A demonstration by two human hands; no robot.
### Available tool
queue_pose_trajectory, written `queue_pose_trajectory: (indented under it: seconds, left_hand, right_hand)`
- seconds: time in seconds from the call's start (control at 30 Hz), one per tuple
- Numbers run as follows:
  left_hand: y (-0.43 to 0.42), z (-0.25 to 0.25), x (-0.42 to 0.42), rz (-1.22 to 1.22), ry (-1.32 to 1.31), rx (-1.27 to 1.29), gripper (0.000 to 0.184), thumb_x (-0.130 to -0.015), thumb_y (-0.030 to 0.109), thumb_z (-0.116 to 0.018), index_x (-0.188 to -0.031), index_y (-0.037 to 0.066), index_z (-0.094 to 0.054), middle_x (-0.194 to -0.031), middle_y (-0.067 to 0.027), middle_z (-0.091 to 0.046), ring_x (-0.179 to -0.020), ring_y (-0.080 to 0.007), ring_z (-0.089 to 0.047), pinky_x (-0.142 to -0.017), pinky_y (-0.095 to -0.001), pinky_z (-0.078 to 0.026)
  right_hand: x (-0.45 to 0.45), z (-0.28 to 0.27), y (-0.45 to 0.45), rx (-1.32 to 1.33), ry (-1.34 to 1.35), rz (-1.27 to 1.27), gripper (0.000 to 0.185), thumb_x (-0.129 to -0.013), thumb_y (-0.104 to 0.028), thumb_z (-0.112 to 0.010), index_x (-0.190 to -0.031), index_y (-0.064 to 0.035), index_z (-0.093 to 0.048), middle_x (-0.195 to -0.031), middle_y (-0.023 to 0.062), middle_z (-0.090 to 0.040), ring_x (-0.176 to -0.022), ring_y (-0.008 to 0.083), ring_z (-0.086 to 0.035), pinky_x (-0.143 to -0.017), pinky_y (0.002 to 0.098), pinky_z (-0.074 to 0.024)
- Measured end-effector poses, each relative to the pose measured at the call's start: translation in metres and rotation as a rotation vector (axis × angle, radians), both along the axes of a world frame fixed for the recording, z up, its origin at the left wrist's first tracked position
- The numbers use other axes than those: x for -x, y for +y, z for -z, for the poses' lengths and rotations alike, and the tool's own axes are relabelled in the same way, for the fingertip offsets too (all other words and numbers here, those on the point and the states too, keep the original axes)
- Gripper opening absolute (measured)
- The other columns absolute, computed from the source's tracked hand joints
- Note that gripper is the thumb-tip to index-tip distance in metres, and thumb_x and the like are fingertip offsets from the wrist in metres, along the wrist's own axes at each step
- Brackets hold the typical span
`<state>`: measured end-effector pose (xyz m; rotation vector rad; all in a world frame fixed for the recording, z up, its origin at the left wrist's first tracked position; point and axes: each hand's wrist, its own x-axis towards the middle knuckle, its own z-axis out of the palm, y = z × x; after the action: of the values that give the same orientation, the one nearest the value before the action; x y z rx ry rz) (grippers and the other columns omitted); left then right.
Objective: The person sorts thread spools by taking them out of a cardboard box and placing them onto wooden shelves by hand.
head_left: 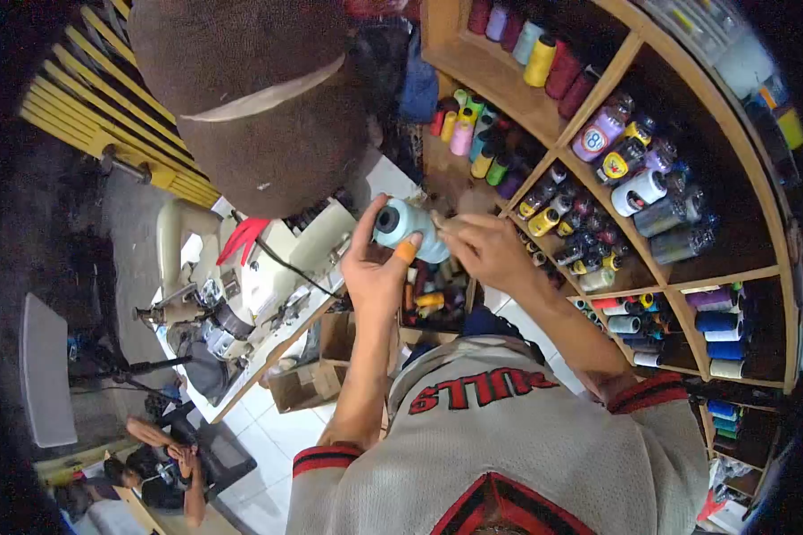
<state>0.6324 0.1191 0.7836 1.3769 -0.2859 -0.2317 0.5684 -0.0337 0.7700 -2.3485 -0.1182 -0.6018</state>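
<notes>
There is one spool point(419, 225) between two hands point(373, 278) point(484, 252).

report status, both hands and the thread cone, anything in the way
Left hand gripping pale blue thread cone. Right hand at cone's other end, exact grip unclear. No obstruction visible between hands and cone.

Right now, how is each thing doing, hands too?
Blue spool: held up, wound
Left hand: gripping blue spool
Left thumb: wrapped in orange
Right hand: fingers pinched, at blue spool
Box: open
Yellow spool: wound, on shelf
</notes>
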Motion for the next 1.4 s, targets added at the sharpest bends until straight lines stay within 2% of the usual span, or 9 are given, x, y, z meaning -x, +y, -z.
queue_pose_trajectory:
  seconds: [0.3,0.47,0.5,0.57,0.7,0.83,1.0,1.13,1.4]
  left_hand:
    - [-0.051,0.006,-0.027,-0.078,-0.193,0.136,0.06,-0.074,0.005,-0.07,-0.127,-0.002,-0.041,-0.11,-0.0111,-0.057,-0.096,-0.0155,-0.056,-0.084,-0.027,-0.045]
    - [-0.121,-0.008,-0.085,0.061,-0.316,0.19,0.071,-0.071,0.004,-0.072,-0.13,-0.004,-0.034,-0.119,-0.0153,-0.053,-0.105,-0.0183,-0.053,-0.089,-0.0285,-0.043]
    - [-0.141,-0.014,-0.097,0.091,-0.351,0.209,0.071,-0.07,0.002,-0.071,-0.13,-0.004,-0.032,-0.12,-0.0163,-0.052,-0.106,-0.0199,-0.053,-0.091,-0.0293,-0.043]
    - [-0.181,-0.028,-0.122,0.128,-0.447,0.079,0.074,-0.068,0.003,-0.072,-0.13,-0.004,-0.033,-0.118,-0.0158,-0.054,-0.106,-0.0188,-0.054,-0.09,-0.0292,-0.043]
    - [-0.272,-0.027,-0.161,0.208,-0.594,0.106,0.078,-0.063,0.008,-0.076,-0.129,-0.005,-0.035,-0.111,-0.0186,-0.059,-0.104,-0.0231,-0.056,-0.091,-0.0315,-0.042]
    - [-0.32,-0.027,-0.176,0.223,-0.679,-0.214,0.09,-0.061,0.01,-0.077,-0.134,-0.003,-0.026,-0.116,-0.0193,-0.056,-0.105,-0.0268,-0.056,-0.091,-0.0334,-0.042]
    - [-0.359,0.01,-0.203,0.34,-0.535,0.203,0.083,-0.062,0.013,-0.079,-0.131,-0.004,-0.034,-0.114,-0.0212,-0.057,-0.105,-0.0263,-0.057,-0.091,-0.0335,-0.043]
    - [-0.342,0.025,-0.203,0.166,-0.755,-0.172,0.06,-0.063,0.013,-0.076,-0.117,0.0,-0.053,-0.105,-0.0222,-0.06,-0.098,-0.033,-0.059,-0.083,-0.0363,-0.046]
    - [-0.335,0.032,-0.193,0.228,-0.622,-0.339,0.069,-0.067,0.02,-0.077,-0.124,-0.001,-0.046,-0.114,-0.0198,-0.058,-0.107,-0.0277,-0.057,-0.091,-0.0359,-0.043]
  right_hand:
    - [0.0,0.002,-0.017,-0.087,-0.058,-0.082,0.033,-0.077,-0.017,-0.067,-0.107,-0.0052,-0.06,-0.078,0.0098,-0.059,-0.071,0.0248,-0.06,-0.067,0.0333,-0.0486]
    - [0.009,0.015,-0.026,-0.264,0.412,0.008,0.033,-0.078,-0.027,-0.066,-0.108,-0.0128,-0.062,-0.085,0.0078,-0.063,-0.076,0.024,-0.061,-0.069,0.0335,-0.0482]
    - [0.011,0.037,-0.034,-0.174,0.29,-0.023,0.034,-0.079,-0.028,-0.065,-0.109,-0.0123,-0.061,-0.082,0.0072,-0.062,-0.074,0.024,-0.06,-0.069,0.0343,-0.0482]
    - [0.015,0.036,-0.041,-0.258,0.311,-0.015,0.033,-0.078,-0.017,-0.067,-0.109,-0.0076,-0.06,-0.076,0.0045,-0.06,-0.067,0.0157,-0.055,-0.063,0.0285,-0.045]
    - [0.025,0.042,-0.072,-0.332,0.45,-0.004,0.033,-0.08,-0.019,-0.065,-0.111,-0.0088,-0.059,-0.08,0.0051,-0.061,-0.073,0.016,-0.058,-0.068,0.029,-0.0466]
    - [0.034,0.058,-0.102,-0.288,0.383,0.065,0.033,-0.081,-0.018,-0.064,-0.112,-0.0091,-0.059,-0.08,0.0056,-0.062,-0.073,0.0165,-0.059,-0.068,0.0303,-0.0473]
    - [0.035,0.064,-0.129,-0.37,0.477,0.098,0.032,-0.084,-0.022,-0.063,-0.113,-0.0091,-0.059,-0.08,0.0061,-0.062,-0.072,0.0147,-0.058,-0.066,0.0294,-0.0471]
    - [0.034,0.071,-0.139,-0.354,0.52,0.093,0.035,-0.083,-0.027,-0.061,-0.113,-0.0087,-0.059,-0.087,0.0109,-0.065,-0.078,0.0237,-0.063,-0.072,0.0341,-0.0491]
    - [0.034,0.077,-0.14,-0.323,0.529,0.043,0.032,-0.083,-0.025,-0.063,-0.11,-0.009,-0.061,-0.086,0.0116,-0.065,-0.075,0.0215,-0.062,-0.068,0.0333,-0.0488]
